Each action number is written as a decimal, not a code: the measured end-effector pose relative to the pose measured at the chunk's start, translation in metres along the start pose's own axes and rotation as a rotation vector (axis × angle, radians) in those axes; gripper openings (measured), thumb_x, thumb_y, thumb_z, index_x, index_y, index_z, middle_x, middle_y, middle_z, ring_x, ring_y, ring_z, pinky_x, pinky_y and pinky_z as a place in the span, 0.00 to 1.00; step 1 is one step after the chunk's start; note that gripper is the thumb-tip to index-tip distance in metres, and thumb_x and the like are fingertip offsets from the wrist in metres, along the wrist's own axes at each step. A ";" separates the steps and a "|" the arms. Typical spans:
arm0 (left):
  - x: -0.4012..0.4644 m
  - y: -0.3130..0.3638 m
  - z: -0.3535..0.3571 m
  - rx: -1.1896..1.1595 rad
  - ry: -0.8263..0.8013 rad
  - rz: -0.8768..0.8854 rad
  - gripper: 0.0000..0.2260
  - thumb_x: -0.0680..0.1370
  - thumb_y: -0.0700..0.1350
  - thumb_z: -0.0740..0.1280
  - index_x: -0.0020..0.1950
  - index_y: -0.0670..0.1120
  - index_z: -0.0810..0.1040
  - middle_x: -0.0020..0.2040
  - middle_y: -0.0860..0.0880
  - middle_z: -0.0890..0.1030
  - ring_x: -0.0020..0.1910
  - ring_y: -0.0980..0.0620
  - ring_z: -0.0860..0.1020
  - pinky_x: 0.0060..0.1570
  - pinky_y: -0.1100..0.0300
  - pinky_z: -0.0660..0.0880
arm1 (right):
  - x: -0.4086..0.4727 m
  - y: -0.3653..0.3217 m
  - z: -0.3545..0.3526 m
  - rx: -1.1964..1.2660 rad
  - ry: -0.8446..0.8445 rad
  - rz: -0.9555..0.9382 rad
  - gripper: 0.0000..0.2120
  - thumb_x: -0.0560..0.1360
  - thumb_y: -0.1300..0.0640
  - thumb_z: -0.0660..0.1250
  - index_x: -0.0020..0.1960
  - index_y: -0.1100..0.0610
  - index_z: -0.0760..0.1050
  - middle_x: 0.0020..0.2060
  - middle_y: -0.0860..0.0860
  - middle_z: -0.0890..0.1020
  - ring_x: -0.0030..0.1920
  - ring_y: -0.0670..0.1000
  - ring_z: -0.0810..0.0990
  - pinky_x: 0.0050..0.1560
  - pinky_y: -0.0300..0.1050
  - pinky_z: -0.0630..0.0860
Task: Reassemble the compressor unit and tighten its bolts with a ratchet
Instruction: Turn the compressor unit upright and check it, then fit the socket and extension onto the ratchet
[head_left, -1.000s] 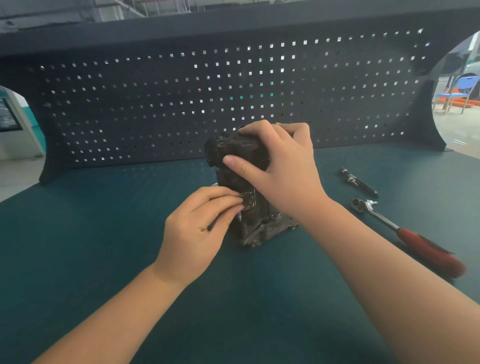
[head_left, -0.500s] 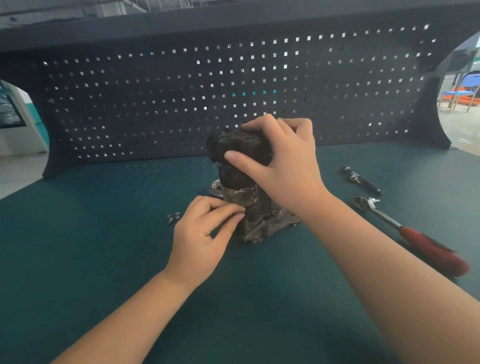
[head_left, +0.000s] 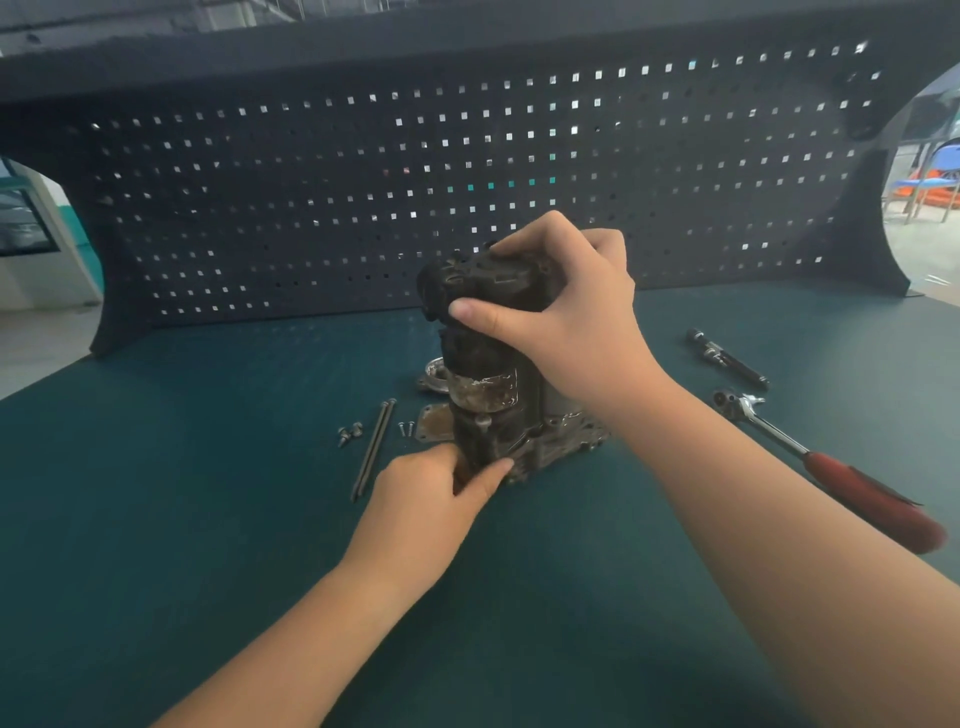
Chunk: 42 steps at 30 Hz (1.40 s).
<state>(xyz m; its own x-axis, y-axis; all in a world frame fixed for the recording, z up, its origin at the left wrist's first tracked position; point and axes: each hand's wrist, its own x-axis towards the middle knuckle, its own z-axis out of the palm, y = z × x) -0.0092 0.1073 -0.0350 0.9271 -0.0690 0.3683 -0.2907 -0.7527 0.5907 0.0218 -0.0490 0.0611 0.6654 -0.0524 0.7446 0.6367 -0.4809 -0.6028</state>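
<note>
A dark, grimy compressor unit (head_left: 488, 400) stands upright in the middle of the green bench. My right hand (head_left: 566, 317) grips its black top part from the right, thumb across the front. My left hand (head_left: 431, 499) pinches the unit's lower front edge near the base plate. Two long thin bolts (head_left: 373, 447) lie side by side just left of the unit. Short screws (head_left: 349, 432) and a smaller pair (head_left: 405, 428) lie beside them. A ratchet with a red handle (head_left: 831, 467) lies to the right.
A round metal flange part (head_left: 432, 375) and a flat rusty plate (head_left: 434, 423) lie behind the unit on the left. A black extension bar (head_left: 727, 358) rests beyond the ratchet. A dark pegboard (head_left: 363, 182) closes off the back of the bench (head_left: 208, 493).
My left hand has slid down from the unit's middle to its lower front edge, uncovering the long bolts and screws on the bench. My right hand keeps its grip on the top.
</note>
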 end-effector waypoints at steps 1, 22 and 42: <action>0.001 0.001 0.002 -0.036 0.003 -0.018 0.20 0.74 0.64 0.63 0.37 0.48 0.77 0.32 0.51 0.80 0.35 0.52 0.80 0.42 0.50 0.78 | 0.001 -0.001 -0.002 -0.002 -0.023 0.002 0.21 0.61 0.37 0.76 0.50 0.41 0.75 0.48 0.37 0.76 0.60 0.44 0.66 0.68 0.56 0.65; 0.075 0.020 -0.028 -0.761 -0.144 0.313 0.58 0.54 0.67 0.79 0.74 0.62 0.46 0.68 0.65 0.72 0.68 0.61 0.72 0.63 0.62 0.72 | 0.015 0.008 -0.024 0.006 -0.343 -0.115 0.17 0.67 0.38 0.72 0.55 0.36 0.75 0.77 0.42 0.49 0.77 0.47 0.44 0.75 0.58 0.51; 0.110 0.126 -0.067 0.010 -0.365 0.324 0.24 0.71 0.78 0.43 0.67 0.80 0.57 0.74 0.62 0.67 0.74 0.54 0.64 0.73 0.50 0.60 | 0.027 0.040 -0.032 0.377 -0.250 0.144 0.46 0.67 0.48 0.74 0.73 0.46 0.45 0.76 0.49 0.59 0.75 0.47 0.61 0.73 0.51 0.65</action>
<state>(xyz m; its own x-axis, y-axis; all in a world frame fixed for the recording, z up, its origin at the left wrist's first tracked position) 0.0406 0.0489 0.1279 0.8124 -0.5243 0.2552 -0.5771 -0.6606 0.4802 0.0529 -0.0976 0.0662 0.8011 0.1397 0.5819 0.5975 -0.1307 -0.7912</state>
